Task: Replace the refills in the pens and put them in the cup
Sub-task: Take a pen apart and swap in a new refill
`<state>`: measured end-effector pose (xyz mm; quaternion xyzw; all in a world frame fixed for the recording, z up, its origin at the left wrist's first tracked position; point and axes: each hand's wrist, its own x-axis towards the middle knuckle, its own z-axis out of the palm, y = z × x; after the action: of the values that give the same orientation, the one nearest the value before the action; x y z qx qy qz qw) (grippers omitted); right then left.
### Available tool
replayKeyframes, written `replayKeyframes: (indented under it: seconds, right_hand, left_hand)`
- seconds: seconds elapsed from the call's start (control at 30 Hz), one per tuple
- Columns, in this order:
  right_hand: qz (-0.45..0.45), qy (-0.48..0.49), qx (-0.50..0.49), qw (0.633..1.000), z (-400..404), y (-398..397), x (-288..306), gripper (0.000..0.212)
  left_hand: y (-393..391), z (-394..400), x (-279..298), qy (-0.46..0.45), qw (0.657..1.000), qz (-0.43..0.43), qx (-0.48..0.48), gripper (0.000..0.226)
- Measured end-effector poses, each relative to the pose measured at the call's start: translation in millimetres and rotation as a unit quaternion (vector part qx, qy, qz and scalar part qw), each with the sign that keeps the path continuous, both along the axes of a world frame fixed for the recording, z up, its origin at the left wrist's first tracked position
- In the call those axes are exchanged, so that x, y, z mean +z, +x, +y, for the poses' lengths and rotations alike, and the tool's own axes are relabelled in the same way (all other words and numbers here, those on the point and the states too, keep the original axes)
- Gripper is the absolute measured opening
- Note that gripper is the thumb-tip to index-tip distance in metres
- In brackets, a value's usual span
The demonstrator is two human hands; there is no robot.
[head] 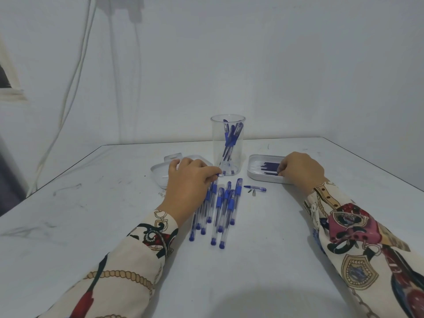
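Note:
A clear plastic cup (227, 134) stands at the middle back of the table with several blue pens in it. In front of it lies a row of several blue pens (220, 207). My left hand (187, 189) hovers over the row's left side and pinches the top of a pen barrel near the cup's base. My right hand (300, 171) reaches into a white tray (254, 175) of dark blue refills (269, 167) and pinches one at its right end. A blue pen cap (255, 188) and a small metal tip (254, 193) lie loose right of the row.
A white lid or second tray (158, 173) sits behind my left hand with a thin clear piece in it. The table (252, 271) is white and scuffed, its edges running back on both sides. A white wall with hanging cords stands behind.

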<state>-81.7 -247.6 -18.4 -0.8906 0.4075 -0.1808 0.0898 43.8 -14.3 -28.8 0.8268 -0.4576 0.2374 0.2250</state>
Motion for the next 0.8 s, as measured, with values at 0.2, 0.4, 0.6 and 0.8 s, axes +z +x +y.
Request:
replayKeyframes:
  seconds: [0.2, 0.4, 0.6, 0.8]
  right_hand:
    - [0.009, -0.003, -0.004, 1.000, -2, 3, 0, 0.018]
    - [0.010, -0.035, 0.005, 0.999, -4, 3, -4, 0.019]
    - [0.032, -0.030, 0.013, 0.999, -9, 5, -7, 0.016]
    - [0.028, -0.031, 0.014, 0.999, -11, 6, -9, 0.015]
  left_hand:
    - [-1, 0, 1, 0.007, 1.000, 0.003, -0.002, 0.027]
    - [-1, 0, 1, 0.021, 1.000, 0.005, 0.004, 0.028]
    - [-1, 1, 1, 0.024, 1.000, 0.002, 0.002, 0.028]
    - [-1, 1, 1, 0.028, 1.000, 0.002, 0.003, 0.029]
